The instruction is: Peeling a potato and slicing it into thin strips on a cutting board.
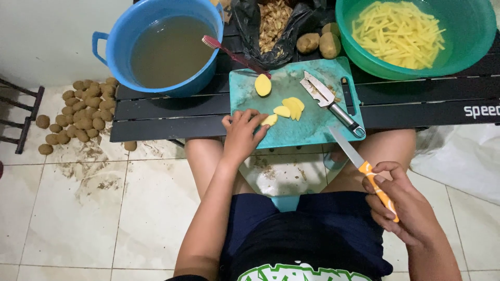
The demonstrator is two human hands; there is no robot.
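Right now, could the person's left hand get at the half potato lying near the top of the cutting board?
Probably yes. The left hand rests at the cutting board's near edge, touching a slice. The half potato lies just beyond, with only bare board between them.

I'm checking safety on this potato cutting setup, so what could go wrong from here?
1. The right hand holds the orange-handled knife off the cutting board, blade over the bare thigh; a slip could likely cut skin.
2. The left hand touches a potato slice at the board's near edge; it might drop to the dirty floor.
3. The blue tub of murky water sits at the table's edge; a bump may spill it.
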